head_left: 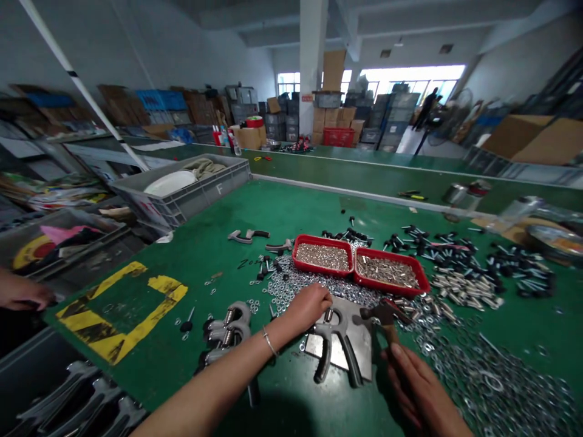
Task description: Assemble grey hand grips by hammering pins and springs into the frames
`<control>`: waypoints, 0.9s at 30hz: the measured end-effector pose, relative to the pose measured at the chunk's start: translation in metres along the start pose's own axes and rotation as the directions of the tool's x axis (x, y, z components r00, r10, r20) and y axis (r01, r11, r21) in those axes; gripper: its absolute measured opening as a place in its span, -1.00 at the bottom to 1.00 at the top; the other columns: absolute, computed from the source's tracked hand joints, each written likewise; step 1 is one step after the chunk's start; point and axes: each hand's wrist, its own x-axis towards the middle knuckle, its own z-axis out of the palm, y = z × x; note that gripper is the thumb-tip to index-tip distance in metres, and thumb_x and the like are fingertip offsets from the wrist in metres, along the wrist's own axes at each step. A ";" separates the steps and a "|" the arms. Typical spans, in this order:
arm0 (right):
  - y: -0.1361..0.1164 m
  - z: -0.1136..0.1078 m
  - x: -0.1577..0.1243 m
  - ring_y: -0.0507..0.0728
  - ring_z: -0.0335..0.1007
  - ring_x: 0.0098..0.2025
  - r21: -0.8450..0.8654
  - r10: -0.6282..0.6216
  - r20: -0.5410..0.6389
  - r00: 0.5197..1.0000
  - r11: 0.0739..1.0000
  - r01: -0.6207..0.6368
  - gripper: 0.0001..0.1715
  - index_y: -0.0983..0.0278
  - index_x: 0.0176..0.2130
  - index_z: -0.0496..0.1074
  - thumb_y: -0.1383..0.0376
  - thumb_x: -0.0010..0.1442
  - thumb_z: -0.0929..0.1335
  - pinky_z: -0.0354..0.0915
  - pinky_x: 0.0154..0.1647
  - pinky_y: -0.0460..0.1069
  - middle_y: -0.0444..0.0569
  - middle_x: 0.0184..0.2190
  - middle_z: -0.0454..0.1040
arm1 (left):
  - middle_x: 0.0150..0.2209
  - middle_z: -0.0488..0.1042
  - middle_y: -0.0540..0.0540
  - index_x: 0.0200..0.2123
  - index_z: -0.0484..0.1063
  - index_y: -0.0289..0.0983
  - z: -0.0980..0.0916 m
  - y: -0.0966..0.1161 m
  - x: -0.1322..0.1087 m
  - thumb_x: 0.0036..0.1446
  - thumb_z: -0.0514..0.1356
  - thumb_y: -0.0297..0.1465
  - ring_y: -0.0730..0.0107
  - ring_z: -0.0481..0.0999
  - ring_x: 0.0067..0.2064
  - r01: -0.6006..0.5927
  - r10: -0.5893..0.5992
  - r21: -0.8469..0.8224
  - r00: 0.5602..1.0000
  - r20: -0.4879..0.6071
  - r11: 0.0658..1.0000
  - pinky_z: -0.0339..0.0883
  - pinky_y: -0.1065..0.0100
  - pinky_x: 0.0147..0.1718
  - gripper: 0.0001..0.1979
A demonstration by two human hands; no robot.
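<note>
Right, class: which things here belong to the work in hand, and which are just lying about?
Belongs to the work:
hammer, in the right hand
grey two-legged tool, at the left hand
metal plate under that tool
red parts trays, probably

Seemingly just lying about:
yellow-handled scissors
grey crate marked F
open cardboard box, far right

The tabletop (pixel 291 203) was smooth and faintly glossy; the trays (pixel 392 290) were of shiny plastic. The flat plate (pixel 364 343) was smooth metal, the clamp (pixel 336 329) matt metal, and the washers (pixel 492 380) bright metal. The hammer (pixel 390 328) joined a dull metal head to a wooden handle.
</note>
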 end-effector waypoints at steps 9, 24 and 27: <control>0.024 -0.011 0.007 -0.16 -0.20 -0.78 0.101 0.008 -0.026 1.000 0.995 -0.006 -0.36 0.24 -0.23 0.30 -0.26 0.08 0.33 -0.15 -0.86 -0.23 -0.32 -0.70 0.20 | -0.29 0.55 -0.11 -0.38 0.53 -0.29 0.006 0.005 -0.001 0.19 0.12 -0.47 0.28 0.50 -0.19 0.036 -0.036 0.070 0.999 0.004 0.997 0.29 0.36 -0.19 -0.82; -0.001 -0.008 0.004 0.01 0.24 -0.56 -0.241 -0.235 -0.060 0.970 0.947 0.214 -0.51 0.20 -0.27 0.37 -0.16 0.19 0.28 0.20 -0.58 -0.10 -0.18 -0.55 0.34 | -0.29 0.40 -0.15 -0.32 0.41 -0.34 0.021 -0.002 -0.002 0.34 -0.03 -0.52 0.24 0.34 -0.20 -0.435 0.448 0.594 0.884 0.137 0.677 0.23 0.18 -0.04 -0.75; -0.037 -0.004 0.010 0.15 0.39 -0.36 -0.522 -0.360 0.125 0.925 0.769 0.370 -0.57 0.19 -0.23 0.39 -0.09 0.25 0.24 0.29 -0.31 -0.01 -0.07 -0.41 0.48 | -0.27 0.40 -0.16 -0.30 0.41 -0.35 0.021 0.001 -0.004 0.36 -0.06 -0.50 0.22 0.34 -0.20 -0.442 0.454 0.615 0.878 0.149 0.653 0.24 0.17 -0.06 -0.73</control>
